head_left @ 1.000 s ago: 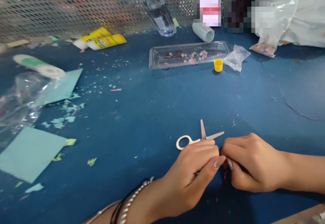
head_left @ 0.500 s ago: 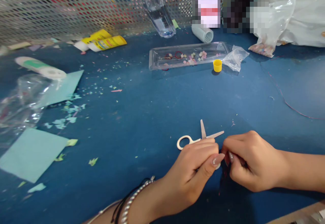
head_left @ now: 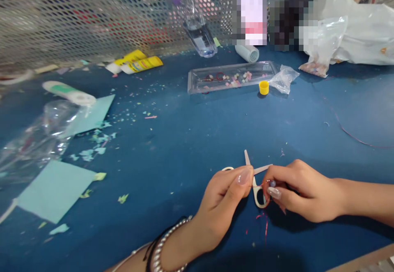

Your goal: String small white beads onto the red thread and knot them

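Note:
My left hand (head_left: 226, 204) pinches a thin red thread (head_left: 257, 186) between thumb and forefinger. The thread runs across a short gap to my right hand (head_left: 303, 192), whose curled fingers and thumb close on it. A small dark bead (head_left: 272, 183) shows at the right fingertips; whether the thread passes through it I cannot tell. Under and between the hands lie white-handled scissors (head_left: 257, 198) with their blades spread, one handle loop partly covered by my left hand. Loose red thread ends (head_left: 266, 227) show just below the right fingertips.
Farther back, a clear plastic tray (head_left: 197, 84) holds beads and red thread, with a yellow cap (head_left: 264, 87) and small plastic bag (head_left: 285, 79) beside it. Teal paper (head_left: 57, 190), scraps and clear wrapping (head_left: 40, 136) lie left. A bottle (head_left: 200, 38) leans against the mesh panel.
My hands have drawn slightly apart, so the thread between them and the dark bead now show. My left hand has shifted left, uncovering the scissors' lower handle loop. The view has tilted slightly.

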{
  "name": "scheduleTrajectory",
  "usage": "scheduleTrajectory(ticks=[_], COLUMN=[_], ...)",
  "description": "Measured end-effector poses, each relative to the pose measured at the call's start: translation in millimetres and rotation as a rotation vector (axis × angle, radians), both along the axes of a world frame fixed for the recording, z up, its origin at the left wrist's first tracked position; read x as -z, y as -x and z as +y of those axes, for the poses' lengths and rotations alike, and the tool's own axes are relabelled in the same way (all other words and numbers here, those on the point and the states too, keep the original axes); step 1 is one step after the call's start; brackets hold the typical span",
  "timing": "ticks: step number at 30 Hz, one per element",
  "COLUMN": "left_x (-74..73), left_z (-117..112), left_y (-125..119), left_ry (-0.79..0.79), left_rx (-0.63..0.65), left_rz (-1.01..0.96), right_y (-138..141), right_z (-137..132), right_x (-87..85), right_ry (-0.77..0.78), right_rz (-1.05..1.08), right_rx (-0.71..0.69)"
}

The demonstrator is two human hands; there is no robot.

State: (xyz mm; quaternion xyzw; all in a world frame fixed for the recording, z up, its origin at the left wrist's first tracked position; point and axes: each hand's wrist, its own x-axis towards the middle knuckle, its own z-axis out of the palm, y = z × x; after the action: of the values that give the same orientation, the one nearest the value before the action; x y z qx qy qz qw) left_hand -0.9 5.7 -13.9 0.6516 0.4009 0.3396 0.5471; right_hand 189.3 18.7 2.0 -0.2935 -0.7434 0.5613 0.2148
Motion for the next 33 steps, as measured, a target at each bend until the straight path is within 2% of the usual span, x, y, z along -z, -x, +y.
scheduleTrajectory(ticks=[4, 7, 12, 16, 19, 26, 29, 33], left_x=[2.6, -0.6, -11.3, -17.6, -20.5, -18.2, -15.6, -16.1], left_z=[-2.1, -2.7, -1.8, 0.9, 3.2, 3.5, 2.7, 4.1], left_y=[1.2, 0.8, -2.4, -5.5, -6.0, -3.7, -3.3, -4.6], left_ry=[0.026, 0.036, 0.102, 0.257, 0.353, 0.454, 0.440, 0.305], left_rx=[-0.024, 0.002, 0.097, 0.174, 0.170, 0.240, 0.262, 0.313], left_rz=[-0.092, -0.131, -0.169, -0.203, -0.242, -0.331, -0.332, -0.196], right_y=[0.6, 1.3, 1.4, -0.6, -1.9, -1.8, -2.5, -3.2], right_z=[-0.6, -1.2, -2.0, -3.3, -3.9, -3.4, -3.8, -5.2], right_x=[-1.9, -2.9, -0.5, 5.2, 7.8, 7.5, 7.7, 8.9], right_ry=[0.076, 0.157, 0.145, 0.064, -0.020, -0.194, -0.267, -0.346], right_rz=[-0.005, 0.023, 0.084, 0.087, 0.094, 0.118, 0.093, 0.058], right_rx=[0.010, 0.049, 0.105, 0.096, 0.094, 0.082, 0.077, 0.079])
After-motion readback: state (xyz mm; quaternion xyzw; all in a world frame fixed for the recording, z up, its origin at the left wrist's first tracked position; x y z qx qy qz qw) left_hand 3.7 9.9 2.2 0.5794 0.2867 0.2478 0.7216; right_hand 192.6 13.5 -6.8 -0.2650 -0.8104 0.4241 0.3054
